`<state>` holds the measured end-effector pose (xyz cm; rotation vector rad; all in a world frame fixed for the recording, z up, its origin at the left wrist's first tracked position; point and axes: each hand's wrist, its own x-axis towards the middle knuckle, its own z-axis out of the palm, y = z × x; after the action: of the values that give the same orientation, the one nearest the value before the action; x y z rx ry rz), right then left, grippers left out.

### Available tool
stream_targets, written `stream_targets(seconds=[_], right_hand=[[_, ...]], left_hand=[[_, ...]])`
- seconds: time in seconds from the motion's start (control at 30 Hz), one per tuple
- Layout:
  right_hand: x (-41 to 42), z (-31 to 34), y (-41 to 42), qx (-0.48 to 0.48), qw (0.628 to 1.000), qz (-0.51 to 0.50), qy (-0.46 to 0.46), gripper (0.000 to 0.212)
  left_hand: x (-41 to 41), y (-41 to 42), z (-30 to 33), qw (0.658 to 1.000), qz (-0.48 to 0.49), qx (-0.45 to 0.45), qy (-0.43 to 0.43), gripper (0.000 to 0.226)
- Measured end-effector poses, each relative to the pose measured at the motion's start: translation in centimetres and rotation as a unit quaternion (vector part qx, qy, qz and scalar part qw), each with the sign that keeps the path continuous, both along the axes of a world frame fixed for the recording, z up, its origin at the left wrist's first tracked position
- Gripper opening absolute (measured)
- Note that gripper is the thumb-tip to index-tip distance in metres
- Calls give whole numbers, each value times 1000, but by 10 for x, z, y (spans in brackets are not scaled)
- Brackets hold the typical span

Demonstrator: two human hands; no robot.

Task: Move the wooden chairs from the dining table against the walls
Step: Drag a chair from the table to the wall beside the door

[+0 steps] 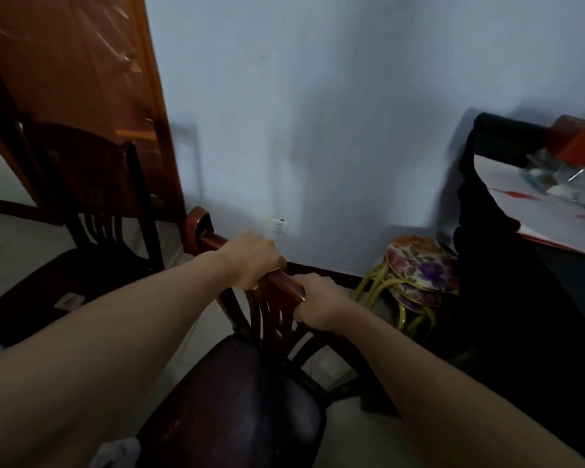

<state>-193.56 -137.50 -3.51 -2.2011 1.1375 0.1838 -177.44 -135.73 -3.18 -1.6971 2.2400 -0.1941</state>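
Note:
A dark wooden chair [237, 393] with a rounded dark seat stands right below me, its back turned to the white wall [318, 113]. My left hand [250, 258] is closed over the chair's reddish top rail. My right hand [318, 305] grips the same rail a little further right and lower. The rail's left end curls up beside the door frame. A second dark wooden chair [92, 204] stands at the left, its back near the wooden door [75, 69].
Stacked stools [419, 268] with floral seats and yellow legs stand by the wall at the right. Behind them a black cloth [507, 282] hangs over another chair next to the table [561, 214], which bears blurred items. A wall socket [280, 226] sits low.

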Motion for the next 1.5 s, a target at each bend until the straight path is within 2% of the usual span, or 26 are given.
stream_targets(seconds=[0.4, 0.6, 0.93, 1.03, 1.2, 1.37, 1.5], right_hand=[[-7, 24, -205, -45, 996, 80, 16, 39], [-2, 27, -293, -34, 996, 85, 20, 34], [29, 12, -426, -54, 994, 26, 96, 39], [27, 11, -460, -45, 993, 10, 105, 35], [11, 1, -500, -127, 983, -47, 125, 32], [13, -23, -538, -190, 973, -82, 97, 31], [12, -42, -578, -205, 973, -95, 39, 26]], left_hand=[[-15, -165, 29, 997, 68, -23, 4, 26], [-11, -248, 30, 997, 66, -14, 24, 20], [21, -387, 13, 999, 2, -15, 40, 25], [21, -428, 3, 999, -12, -23, 43, 27], [15, -488, -18, 995, 7, -22, 93, 32], [18, -535, -32, 994, 43, -17, 96, 31], [20, -576, -45, 992, 77, 0, 96, 33]])
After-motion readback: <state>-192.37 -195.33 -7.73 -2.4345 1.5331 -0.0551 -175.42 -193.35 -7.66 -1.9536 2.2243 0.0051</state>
